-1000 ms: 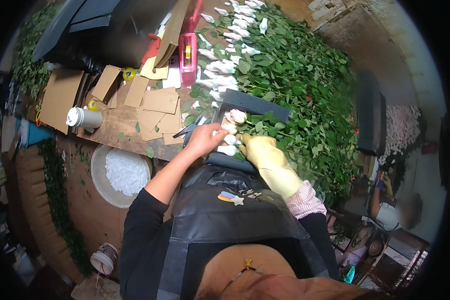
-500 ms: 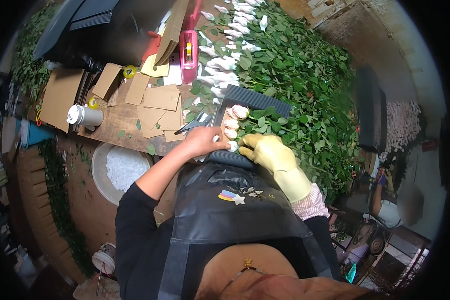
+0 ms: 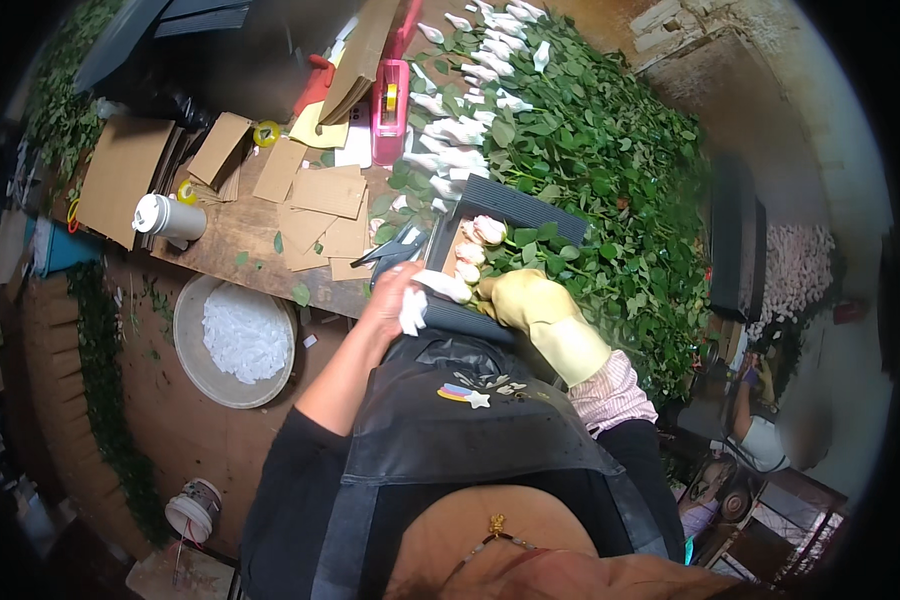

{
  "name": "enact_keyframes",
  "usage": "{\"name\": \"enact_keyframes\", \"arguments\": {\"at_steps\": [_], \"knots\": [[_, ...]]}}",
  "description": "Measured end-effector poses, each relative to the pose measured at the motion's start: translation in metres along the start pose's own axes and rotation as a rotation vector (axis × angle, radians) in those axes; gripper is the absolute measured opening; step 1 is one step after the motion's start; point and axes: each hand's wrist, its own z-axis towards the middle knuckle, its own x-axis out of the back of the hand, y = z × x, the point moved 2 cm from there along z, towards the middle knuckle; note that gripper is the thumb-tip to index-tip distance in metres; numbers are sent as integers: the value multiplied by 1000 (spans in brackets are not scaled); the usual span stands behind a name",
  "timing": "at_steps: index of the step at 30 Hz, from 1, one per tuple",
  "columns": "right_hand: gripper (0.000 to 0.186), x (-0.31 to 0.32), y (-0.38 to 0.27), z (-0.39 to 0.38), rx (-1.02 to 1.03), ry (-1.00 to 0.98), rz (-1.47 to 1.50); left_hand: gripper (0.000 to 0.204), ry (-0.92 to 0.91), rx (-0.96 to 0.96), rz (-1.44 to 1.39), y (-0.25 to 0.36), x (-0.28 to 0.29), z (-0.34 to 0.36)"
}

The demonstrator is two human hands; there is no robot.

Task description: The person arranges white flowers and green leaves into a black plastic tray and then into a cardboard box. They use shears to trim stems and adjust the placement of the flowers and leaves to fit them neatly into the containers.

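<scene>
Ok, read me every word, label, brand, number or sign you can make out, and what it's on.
No text is readable.
Black glossy apron: pale marks beside a striped-tailed star, too small to tell whether they're lettering.
Yellow roll in the long pink plastic holder: any print is too small.
White lidded cylindrical cup: nothing legible.

Left grip (image 3: 394, 291) (bare) and gloved right grip (image 3: 520, 300) curl close together.

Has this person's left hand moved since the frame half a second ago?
Yes: judged against the pink tape dispenser, the left hand has shifted leftward and slightly downward in the view.
</scene>
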Motion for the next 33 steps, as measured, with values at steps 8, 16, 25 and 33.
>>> {"name": "enact_keyframes", "arguments": {"at_steps": [8,16,25,33], "knots": [[35,14,-13,-8,-46,-152,9,22,935,-383,1810,110,129,-100],[30,-5,8,5,136,65,-15,75,-282,-685,1596,75,-29,-12],[15,-14,20,-1,219,189,59,87,-465,-499,1619,67,-34,26],[39,14,-6,19,121,-258,-105,96,-539,-288,1478,67,-40,36]]}}
